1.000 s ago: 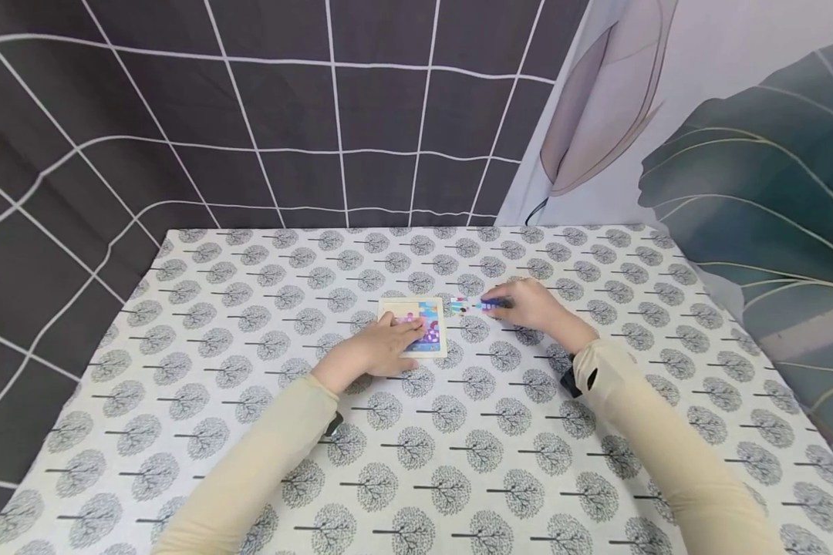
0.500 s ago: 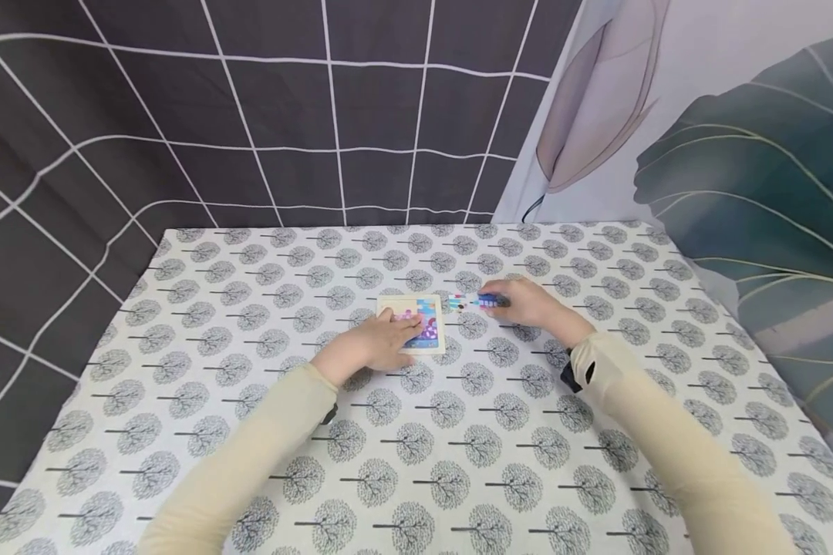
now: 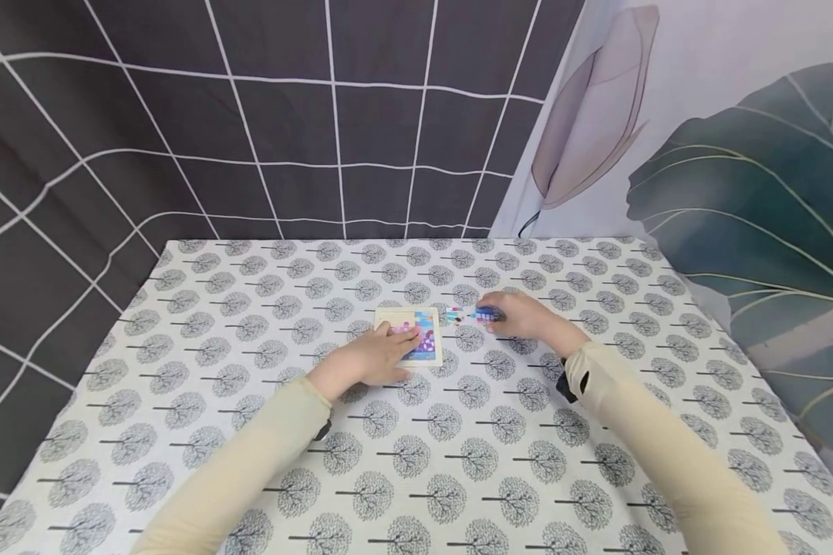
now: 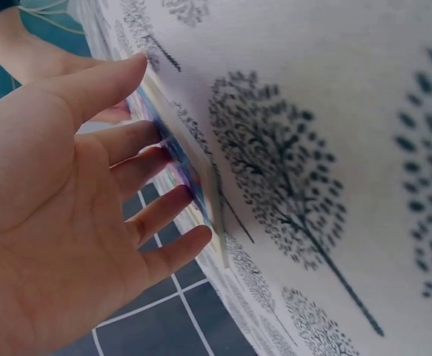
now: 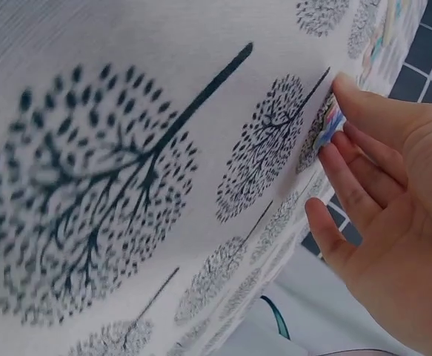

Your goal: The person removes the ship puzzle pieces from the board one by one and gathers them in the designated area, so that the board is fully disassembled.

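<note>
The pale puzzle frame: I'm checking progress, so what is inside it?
The pale frame holds colourful pieces along its right side, with bare base at the upper left. The left hand covers part of the lower left; whatever lies beneath there cannot be seen.

Two hands [image 3: 378, 354] [image 3: 521, 315], one framed puzzle [image 3: 426, 345], one tablecloth [image 3: 416, 455] — small pieces [image 3: 453, 315] too tiny to count

Left fingers [image 4: 164, 211] touching a framed board [image 4: 212, 190], tree-print cloth [image 4: 364, 185], dark gridded fabric [image 4: 147, 331]
</note>
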A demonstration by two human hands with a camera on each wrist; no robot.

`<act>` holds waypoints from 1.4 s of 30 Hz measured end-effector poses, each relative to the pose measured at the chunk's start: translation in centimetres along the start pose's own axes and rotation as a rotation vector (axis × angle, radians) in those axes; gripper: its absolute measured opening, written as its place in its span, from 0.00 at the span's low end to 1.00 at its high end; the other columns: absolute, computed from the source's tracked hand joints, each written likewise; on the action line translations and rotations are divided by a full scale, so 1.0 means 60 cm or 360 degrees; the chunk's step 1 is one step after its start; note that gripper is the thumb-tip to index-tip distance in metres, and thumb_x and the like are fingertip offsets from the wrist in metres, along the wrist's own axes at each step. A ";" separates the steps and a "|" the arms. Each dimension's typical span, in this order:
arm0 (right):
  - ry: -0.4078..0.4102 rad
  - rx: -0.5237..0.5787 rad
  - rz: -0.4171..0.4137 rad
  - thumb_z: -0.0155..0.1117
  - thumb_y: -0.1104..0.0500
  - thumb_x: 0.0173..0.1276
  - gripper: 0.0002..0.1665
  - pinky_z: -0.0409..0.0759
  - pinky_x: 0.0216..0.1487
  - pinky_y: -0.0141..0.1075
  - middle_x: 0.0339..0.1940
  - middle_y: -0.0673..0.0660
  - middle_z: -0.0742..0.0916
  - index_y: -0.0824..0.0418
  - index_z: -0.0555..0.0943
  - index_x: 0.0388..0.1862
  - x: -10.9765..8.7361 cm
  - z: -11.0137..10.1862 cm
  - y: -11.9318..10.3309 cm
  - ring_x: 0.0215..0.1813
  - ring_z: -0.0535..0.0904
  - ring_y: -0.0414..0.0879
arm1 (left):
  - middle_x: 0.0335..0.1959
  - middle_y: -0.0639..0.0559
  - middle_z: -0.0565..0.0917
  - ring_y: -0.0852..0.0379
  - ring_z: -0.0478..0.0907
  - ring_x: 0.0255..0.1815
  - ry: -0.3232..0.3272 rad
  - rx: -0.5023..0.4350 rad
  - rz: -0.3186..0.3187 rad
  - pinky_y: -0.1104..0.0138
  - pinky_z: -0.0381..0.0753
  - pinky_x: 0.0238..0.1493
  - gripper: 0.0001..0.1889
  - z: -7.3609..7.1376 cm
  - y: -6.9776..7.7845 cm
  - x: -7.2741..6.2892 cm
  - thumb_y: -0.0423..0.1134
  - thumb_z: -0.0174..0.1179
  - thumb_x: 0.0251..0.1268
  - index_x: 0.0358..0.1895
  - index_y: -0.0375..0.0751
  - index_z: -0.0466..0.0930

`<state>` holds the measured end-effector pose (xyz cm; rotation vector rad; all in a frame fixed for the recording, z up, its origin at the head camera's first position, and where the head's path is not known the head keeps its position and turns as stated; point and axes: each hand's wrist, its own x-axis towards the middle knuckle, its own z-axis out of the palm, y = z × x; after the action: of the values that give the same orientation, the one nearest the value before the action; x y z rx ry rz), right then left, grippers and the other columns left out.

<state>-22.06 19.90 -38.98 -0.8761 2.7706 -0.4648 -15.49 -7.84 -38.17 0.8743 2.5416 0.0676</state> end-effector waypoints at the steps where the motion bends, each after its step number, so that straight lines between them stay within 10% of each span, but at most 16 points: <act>1: -0.0001 0.0003 -0.0010 0.66 0.64 0.57 0.27 0.65 0.66 0.55 0.59 0.69 0.77 0.70 0.75 0.57 0.002 -0.001 -0.001 0.62 0.70 0.64 | 0.76 0.55 0.46 0.37 0.50 0.71 0.0010 0.0007 0.0005 0.46 0.56 0.69 0.36 0.001 -0.002 0.000 0.55 0.48 0.68 0.74 0.45 0.48; 20: 0.0114 0.0297 -0.0075 0.70 0.57 0.56 0.27 0.73 0.59 0.49 0.50 0.60 0.84 0.62 0.78 0.55 0.051 -0.020 -0.029 0.54 0.77 0.54 | 0.75 0.55 0.51 0.41 0.58 0.67 0.0084 0.0031 -0.0008 0.51 0.68 0.63 0.33 0.001 0.004 0.004 0.53 0.50 0.68 0.72 0.45 0.54; 42: -0.0164 0.0148 -0.0304 0.67 0.59 0.57 0.17 0.77 0.47 0.40 0.42 0.54 0.84 0.59 0.83 0.47 0.116 0.019 -0.091 0.43 0.78 0.46 | 0.75 0.54 0.49 0.42 0.53 0.71 0.0088 -0.0003 -0.0019 0.46 0.61 0.67 0.35 0.008 0.004 0.000 0.55 0.48 0.68 0.73 0.45 0.50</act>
<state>-24.47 11.33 -38.73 -1.1144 2.5625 -0.5583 -15.13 -7.68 -38.52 0.8675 2.5972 0.0918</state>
